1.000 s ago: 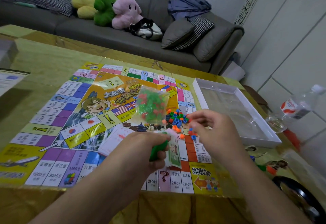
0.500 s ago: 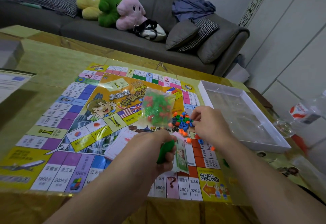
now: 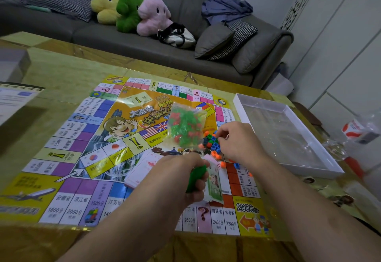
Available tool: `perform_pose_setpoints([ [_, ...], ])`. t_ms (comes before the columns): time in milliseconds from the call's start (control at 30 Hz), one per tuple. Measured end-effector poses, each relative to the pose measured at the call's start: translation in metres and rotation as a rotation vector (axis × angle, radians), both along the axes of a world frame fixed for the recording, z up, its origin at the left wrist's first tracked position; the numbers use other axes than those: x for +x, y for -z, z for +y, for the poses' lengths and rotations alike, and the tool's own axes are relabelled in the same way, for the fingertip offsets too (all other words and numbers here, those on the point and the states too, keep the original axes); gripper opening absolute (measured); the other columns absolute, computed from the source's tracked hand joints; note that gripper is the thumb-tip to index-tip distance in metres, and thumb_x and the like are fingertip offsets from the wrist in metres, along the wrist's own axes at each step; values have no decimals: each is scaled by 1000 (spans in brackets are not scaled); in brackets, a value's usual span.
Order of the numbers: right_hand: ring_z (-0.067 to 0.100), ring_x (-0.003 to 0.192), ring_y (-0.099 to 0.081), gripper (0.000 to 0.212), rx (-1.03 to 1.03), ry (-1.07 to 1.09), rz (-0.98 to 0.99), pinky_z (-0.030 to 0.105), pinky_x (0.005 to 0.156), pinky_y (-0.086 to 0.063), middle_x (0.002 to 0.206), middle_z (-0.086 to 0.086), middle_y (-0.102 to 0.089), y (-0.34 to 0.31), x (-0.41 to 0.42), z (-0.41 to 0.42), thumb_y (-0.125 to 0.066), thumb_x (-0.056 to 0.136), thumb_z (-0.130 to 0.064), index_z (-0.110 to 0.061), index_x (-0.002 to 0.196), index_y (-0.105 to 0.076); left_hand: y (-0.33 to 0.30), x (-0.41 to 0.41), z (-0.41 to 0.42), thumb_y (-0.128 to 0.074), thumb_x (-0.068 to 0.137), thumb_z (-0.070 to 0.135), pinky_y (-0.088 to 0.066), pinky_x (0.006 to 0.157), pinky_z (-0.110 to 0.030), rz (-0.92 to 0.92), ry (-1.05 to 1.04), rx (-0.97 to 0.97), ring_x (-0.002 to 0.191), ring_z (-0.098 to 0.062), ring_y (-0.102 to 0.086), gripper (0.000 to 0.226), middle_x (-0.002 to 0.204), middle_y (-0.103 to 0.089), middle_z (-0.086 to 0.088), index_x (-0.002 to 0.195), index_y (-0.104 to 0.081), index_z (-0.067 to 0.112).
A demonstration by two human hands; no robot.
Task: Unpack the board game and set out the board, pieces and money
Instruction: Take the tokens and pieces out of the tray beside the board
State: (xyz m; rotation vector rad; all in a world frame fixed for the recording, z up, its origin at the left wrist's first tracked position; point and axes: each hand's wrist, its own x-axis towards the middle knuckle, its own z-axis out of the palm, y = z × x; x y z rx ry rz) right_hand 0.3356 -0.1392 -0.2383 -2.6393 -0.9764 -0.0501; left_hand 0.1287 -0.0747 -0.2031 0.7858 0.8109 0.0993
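Lying unfolded on table (image 3: 61, 71): game board (image 3: 86, 138). Gripping clear bag (image 3: 186, 126) of red and green pieces: left hand (image 3: 181, 176). Pinching among loose pieces (image 3: 213, 145): right hand (image 3: 240, 141). Sitting beside board: white box tray (image 3: 239, 107), holding only clear plastic.

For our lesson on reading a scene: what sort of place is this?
Most likely a home living room: a grey fabric sofa with three plush toys in yellow, green and pink, and a low glossy yellow-green table in front of it.
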Motion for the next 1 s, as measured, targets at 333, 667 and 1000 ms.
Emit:
perform_pose_setpoints([
  [333, 21, 96, -68, 30, -86, 24, 8, 39, 75, -64, 114, 4, -72, 0, 2, 9, -73, 86, 0, -27, 98, -79, 0, 2, 0, -60, 96, 3, -35, 42, -23, 11, 9, -10, 53, -17, -43, 16, 70, -53, -13, 109, -65, -6],
  [667, 11, 82, -75, 22, 524, -24, 351, 24, 67, -61, 87, -9, -78, -42, -47, -38, -80, 89, -5, -27, 88, -80, -9, -2, 0, -56, 101, -1, -36, 56, -28, -35, 15, 21, 61, -19, -47, 10, 78, -61, -17, 99, -64, -6],
  [1000, 23, 81, -75, 21, 801, -207, 644, 30, 74, -63, 90, 1, -81, -56, -137, -88, -78, 79, -14, -29, 91, -85, -3, -23, -11, -61, 95, -1, -51, 57, -27, -292, 69, 176, 71, -23, -59, 14, 81, -63, -18, 101, -72, -7],
])
